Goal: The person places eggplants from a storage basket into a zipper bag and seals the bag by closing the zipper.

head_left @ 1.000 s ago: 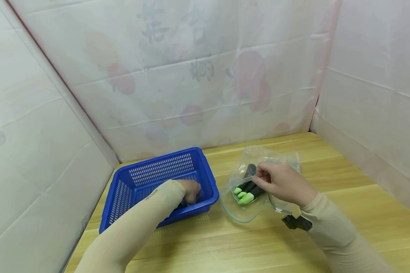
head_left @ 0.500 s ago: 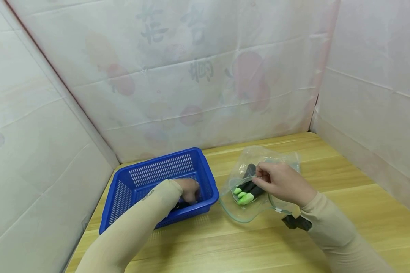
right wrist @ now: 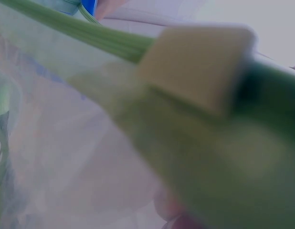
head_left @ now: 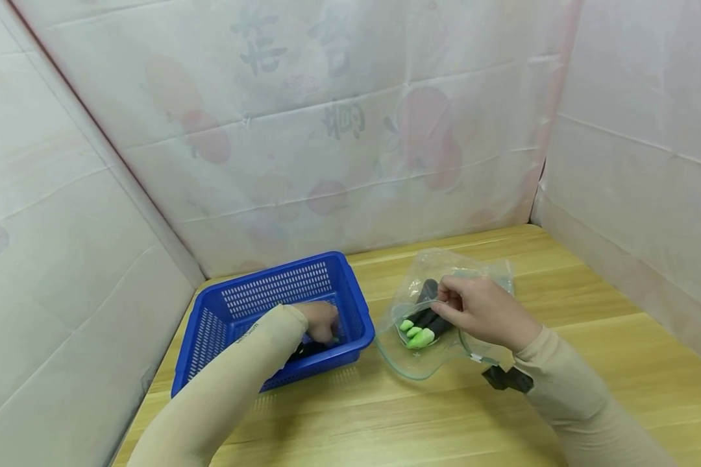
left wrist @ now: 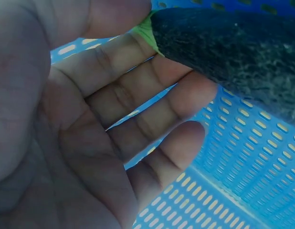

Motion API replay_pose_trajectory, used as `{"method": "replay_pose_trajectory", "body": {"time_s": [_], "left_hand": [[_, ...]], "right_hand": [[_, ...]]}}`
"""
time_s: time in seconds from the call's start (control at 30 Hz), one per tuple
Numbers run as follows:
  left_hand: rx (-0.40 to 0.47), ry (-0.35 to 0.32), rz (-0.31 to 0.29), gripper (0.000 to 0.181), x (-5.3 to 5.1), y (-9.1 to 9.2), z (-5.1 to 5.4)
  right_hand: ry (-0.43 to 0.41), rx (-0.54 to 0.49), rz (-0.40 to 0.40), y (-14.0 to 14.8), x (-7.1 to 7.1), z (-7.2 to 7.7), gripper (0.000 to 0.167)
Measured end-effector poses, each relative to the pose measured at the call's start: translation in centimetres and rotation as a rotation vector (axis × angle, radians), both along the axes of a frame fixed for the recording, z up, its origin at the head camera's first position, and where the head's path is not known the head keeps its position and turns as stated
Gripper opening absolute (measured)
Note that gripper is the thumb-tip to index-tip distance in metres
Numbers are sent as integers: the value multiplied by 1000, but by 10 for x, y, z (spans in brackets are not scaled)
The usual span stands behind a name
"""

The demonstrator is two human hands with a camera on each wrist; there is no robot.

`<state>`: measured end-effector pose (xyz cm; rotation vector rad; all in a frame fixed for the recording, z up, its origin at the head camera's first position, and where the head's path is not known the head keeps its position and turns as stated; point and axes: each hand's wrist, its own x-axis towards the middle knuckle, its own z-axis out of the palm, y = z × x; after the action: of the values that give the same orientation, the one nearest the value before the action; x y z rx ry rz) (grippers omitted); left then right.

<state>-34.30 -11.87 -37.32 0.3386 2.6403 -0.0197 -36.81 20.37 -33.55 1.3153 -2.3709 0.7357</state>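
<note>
My left hand (head_left: 322, 319) reaches down into a blue perforated basket (head_left: 274, 287). In the left wrist view, its thumb and forefinger pinch the light green cap of a dark eggplant (left wrist: 224, 52), while the other fingers stay loosely extended below. Right of the basket lies a clear zip bag (head_left: 417, 368) with its mouth held apart. Several dark eggplants (head_left: 423, 338) with green caps lie inside it. My right hand (head_left: 485, 310) pinches the upper edge of the bag's mouth between thumb and fingers. A pale slider (right wrist: 200, 62) blurs close to the right wrist camera.
Basket and bag both lie on a wooden table (head_left: 356, 421). Pale printed sheeting (head_left: 350, 175) walls off the back and both sides. More dark shapes (head_left: 311, 349) show in the basket beneath the left wrist, partly hidden by the sleeve.
My left hand has shifted slightly left inside the basket. The right hand and the bag have stayed in place.
</note>
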Motion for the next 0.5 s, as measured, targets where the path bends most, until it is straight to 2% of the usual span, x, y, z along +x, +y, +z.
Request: {"method": "replay_pose_trajectory", "body": {"time_s": [0.5], "left_hand": [[45, 10, -25, 21, -1, -5, 12]], "right_hand": [[-20, 9, -9, 0, 0, 1, 20]]}}
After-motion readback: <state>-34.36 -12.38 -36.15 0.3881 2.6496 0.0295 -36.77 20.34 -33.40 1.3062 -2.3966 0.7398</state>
